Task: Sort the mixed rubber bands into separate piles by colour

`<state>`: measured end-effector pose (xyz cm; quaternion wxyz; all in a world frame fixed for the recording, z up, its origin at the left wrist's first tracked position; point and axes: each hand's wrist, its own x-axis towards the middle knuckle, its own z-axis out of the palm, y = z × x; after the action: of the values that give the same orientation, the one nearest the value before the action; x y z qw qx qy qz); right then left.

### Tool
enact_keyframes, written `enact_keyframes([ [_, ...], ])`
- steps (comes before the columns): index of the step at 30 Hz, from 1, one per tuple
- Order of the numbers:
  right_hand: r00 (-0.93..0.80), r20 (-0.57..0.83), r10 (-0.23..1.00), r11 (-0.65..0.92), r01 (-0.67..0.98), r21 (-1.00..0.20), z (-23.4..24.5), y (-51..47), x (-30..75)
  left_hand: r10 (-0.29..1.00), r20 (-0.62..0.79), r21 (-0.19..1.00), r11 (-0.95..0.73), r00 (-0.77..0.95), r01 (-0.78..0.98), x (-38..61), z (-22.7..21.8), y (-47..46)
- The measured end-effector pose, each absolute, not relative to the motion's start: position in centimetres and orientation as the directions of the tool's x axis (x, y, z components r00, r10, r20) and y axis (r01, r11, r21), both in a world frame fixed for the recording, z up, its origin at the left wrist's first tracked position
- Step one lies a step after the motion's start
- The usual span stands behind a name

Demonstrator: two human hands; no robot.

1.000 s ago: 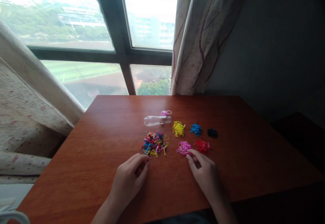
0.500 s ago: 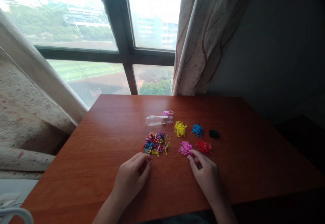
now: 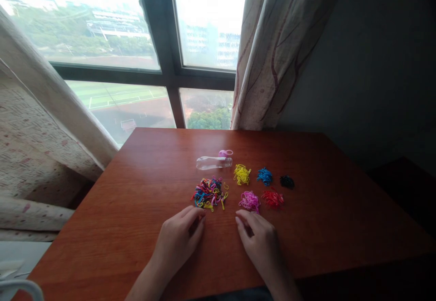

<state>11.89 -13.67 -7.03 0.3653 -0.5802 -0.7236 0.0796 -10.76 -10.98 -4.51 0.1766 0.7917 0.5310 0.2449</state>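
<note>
A mixed pile of coloured rubber bands (image 3: 209, 192) lies mid-table. To its right sit sorted heaps: yellow (image 3: 241, 174), blue (image 3: 264, 176), black (image 3: 286, 182), pink (image 3: 249, 200) and red (image 3: 272, 198). My left hand (image 3: 179, 239) rests on the wood just below the mixed pile, fingers curled loosely with the tips together; I cannot make out anything in them. My right hand (image 3: 258, 243) lies below the pink heap, fingers bent and slightly apart, holding nothing I can see.
A clear plastic bottle (image 3: 214, 163) lies on its side behind the piles, its pink cap (image 3: 225, 153) beside it. The wooden table (image 3: 143, 178) stands under a window flanked by curtains (image 3: 272, 51); a dark wall is on the right.
My right hand has drawn back from the pink heap, moving left and toward me. The left hand has barely shifted.
</note>
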Motion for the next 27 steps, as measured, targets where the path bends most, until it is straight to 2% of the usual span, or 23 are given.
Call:
enact_keyframes([
  [4,-0.093,0.378,0.921,0.294,0.802,-0.520,-6.8,-13.5,9.4,0.928,0.205,0.549,-0.372,0.312,0.748,-10.8,-4.6,-11.0],
  [13,-0.009,0.252,0.968,0.139,0.852,-0.504,-6.1,-12.4,8.1,0.932,0.182,0.553,-0.360,0.312,0.752,-10.7,-4.7,-11.1],
  [24,0.032,0.286,0.958,0.106,0.884,-0.455,-6.1,-11.7,7.6,0.952,0.179,0.569,-0.305,0.247,0.763,-10.9,-4.6,-11.0],
  [27,0.032,0.295,0.955,0.119,0.870,-0.479,-6.3,-11.6,7.7,0.951,0.181,0.569,-0.309,0.250,0.762,-10.9,-4.6,-10.9],
])
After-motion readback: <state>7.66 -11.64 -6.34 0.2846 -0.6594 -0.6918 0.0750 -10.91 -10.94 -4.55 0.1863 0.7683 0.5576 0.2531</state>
